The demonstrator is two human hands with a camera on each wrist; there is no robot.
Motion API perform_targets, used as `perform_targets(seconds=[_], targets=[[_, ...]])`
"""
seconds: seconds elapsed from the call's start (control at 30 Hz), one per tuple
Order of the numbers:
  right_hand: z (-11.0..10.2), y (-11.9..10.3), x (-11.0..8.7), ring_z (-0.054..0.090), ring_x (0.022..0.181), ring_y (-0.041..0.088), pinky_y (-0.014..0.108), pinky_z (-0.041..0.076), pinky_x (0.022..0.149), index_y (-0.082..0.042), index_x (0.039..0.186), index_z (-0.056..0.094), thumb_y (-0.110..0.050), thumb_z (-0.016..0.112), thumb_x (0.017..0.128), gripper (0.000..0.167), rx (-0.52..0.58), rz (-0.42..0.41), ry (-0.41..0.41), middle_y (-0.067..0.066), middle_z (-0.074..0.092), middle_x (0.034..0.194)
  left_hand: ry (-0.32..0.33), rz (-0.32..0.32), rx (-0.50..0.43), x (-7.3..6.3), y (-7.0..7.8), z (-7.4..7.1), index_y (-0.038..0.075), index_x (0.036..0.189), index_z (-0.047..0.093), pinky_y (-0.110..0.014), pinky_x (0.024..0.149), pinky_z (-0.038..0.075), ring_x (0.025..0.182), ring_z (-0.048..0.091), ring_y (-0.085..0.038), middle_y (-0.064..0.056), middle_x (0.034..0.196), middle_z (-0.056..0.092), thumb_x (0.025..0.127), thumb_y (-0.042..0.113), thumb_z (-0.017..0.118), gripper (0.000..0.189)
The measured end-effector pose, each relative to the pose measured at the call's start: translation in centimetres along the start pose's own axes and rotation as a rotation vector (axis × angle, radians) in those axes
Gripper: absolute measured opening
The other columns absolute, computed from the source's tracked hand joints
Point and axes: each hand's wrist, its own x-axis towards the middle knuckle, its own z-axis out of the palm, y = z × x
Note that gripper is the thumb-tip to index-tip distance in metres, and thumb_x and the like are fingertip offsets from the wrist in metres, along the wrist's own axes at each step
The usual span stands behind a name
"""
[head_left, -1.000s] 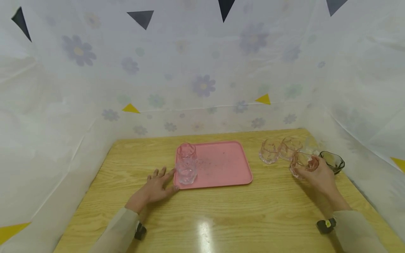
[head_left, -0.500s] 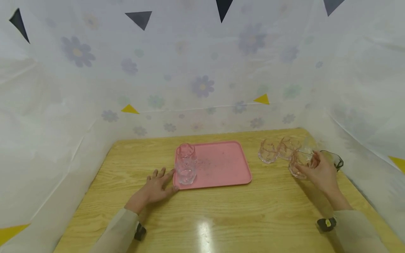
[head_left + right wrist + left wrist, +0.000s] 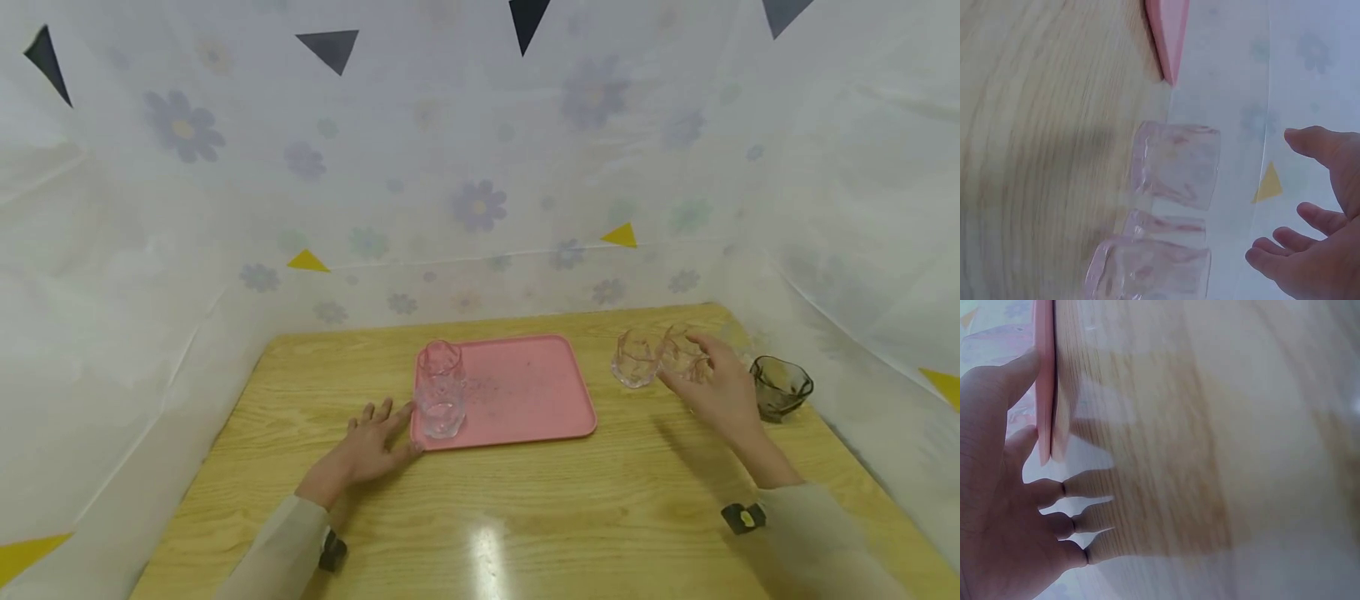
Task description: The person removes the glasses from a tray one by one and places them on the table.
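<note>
My left hand (image 3: 367, 446) lies beside the pink tray (image 3: 525, 392), thumb and index finger touching its left edge and the other fingers spread on the table. On the tray's left side stand a pink glass (image 3: 441, 357) and, nearer me, a clear glass (image 3: 442, 418). To the right, my right hand (image 3: 720, 396) hovers above the pink glasses, fingers apart and nothing held. One pink glass (image 3: 636, 368) stands left of it, another (image 3: 677, 343) behind; a third is mostly hidden by the hand. In the right wrist view a pink glass (image 3: 1175, 165) is apart from the fingers.
A smoky grey glass (image 3: 780, 390) stands right of my right hand. Behind it, a clear glass (image 3: 735, 336) is faintly visible near the sheet wall. The wooden table (image 3: 570, 517) meets white flowered sheeting (image 3: 480, 283) at the back and sides.
My right hand has let go of the near pink glass and moved up and left over the pink glasses, uncovering the grey glass. The left hand has stayed in place.
</note>
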Motion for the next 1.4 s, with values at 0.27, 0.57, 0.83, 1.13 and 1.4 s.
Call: perform_targets(seconds=[0.27,0.57,0.83,1.13,1.4], targets=[[3.2,-3.3,0.9,0.048,0.14,0.055,0.069,0.048,0.107,0.0,0.155,0.046,-0.03,0.08,0.095,0.076,0.113,-0.063,-0.148,0.031,0.046,0.157,0.002,-0.006,0.003,-0.1,-0.2,0.0,0.02,0.168,0.028,-0.083,0.12,0.008,0.155,0.009,-0.064,-0.034,0.17,0.017,0.104,0.059,0.054,0.08],[7.3,-6.1,1.3,0.048,0.143,0.047,0.063,0.045,0.115,-0.001,0.153,0.049,-0.024,0.083,0.093,0.073,0.267,-0.152,-0.26,0.025,0.052,0.155,0.005,-0.01,-0.001,-0.2,-0.2,-0.1,0.02,0.168,0.029,-0.082,0.121,0.008,0.155,0.008,-0.064,-0.034,0.17,0.017,0.104,0.059,0.054,0.079],[10.2,-7.9,1.2,0.05,0.144,0.044,0.062,0.046,0.115,-0.003,0.155,0.049,-0.023,0.084,0.092,0.075,0.345,-0.183,-0.334,0.024,0.052,0.156,0.012,0.001,-0.002,-0.1,-0.3,0.1,0.02,0.168,0.029,-0.083,0.12,0.008,0.154,0.009,-0.065,-0.035,0.17,0.017,0.103,0.059,0.055,0.08],[13.4,-9.9,1.2,0.054,0.141,0.041,0.055,0.048,0.116,-0.006,0.151,0.053,-0.023,0.086,0.09,0.071,0.365,-0.222,-0.388,0.021,0.057,0.152,0.01,-0.002,0.0,0.2,-0.4,0.1,0.02,0.168,0.03,-0.083,0.12,0.009,0.155,0.009,-0.065,-0.035,0.17,0.018,0.103,0.06,0.055,0.08],[15.5,-12.1,0.9,0.056,0.14,0.035,0.051,0.05,0.115,-0.005,0.152,0.052,-0.022,0.086,0.089,0.074,0.339,-0.255,-0.436,0.018,0.057,0.153,0.014,0.003,0.009,0.2,-0.5,0.1,0.02,0.168,0.031,-0.083,0.119,0.01,0.154,0.011,-0.066,-0.036,0.169,0.019,0.103,0.059,0.055,0.079]])
